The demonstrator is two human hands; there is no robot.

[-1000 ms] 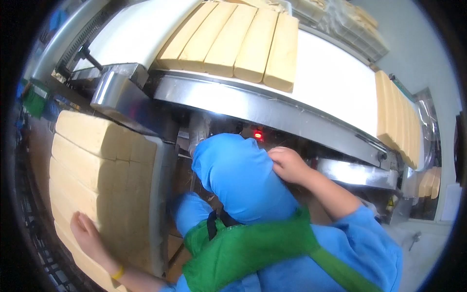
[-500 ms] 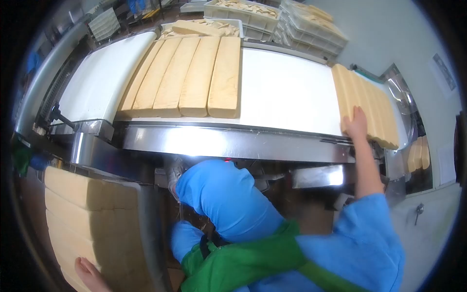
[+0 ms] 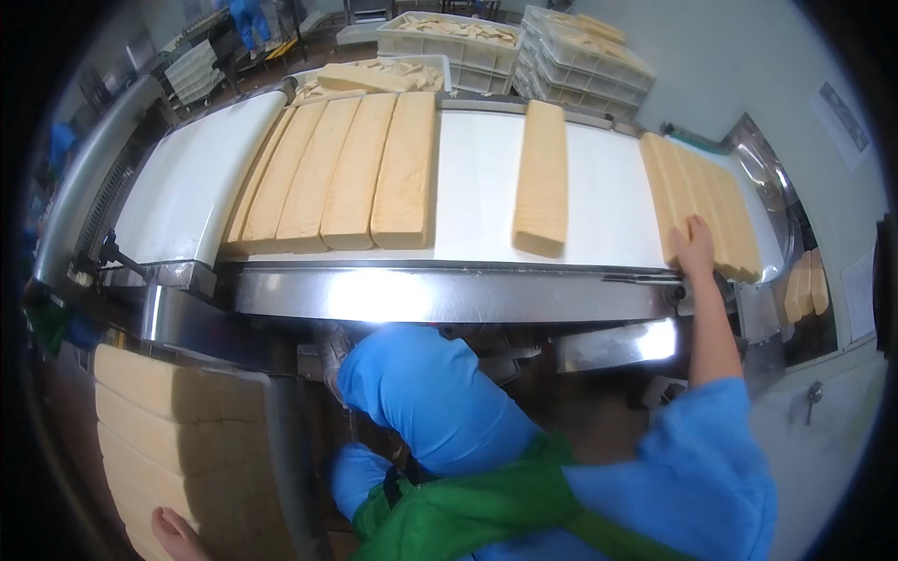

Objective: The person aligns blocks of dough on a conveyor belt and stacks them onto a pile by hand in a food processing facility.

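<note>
Blocks (image 3: 697, 178) pointed front to back, long axes across the belt (image 3: 477, 187), right hand (image 3: 695, 252) touching one, fingers (image 3: 697, 230) parted, left hand's (image 3: 178, 537) unclear.

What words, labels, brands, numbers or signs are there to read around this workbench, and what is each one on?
None can be read.
Wall notice at upper right: dark marks, too small and blurred to read.
Pale sheet lower on the right: no writing I can make out.
Long pale blocks: no lettering seen.
Plastic crates at the back: no label I can make out.
</note>
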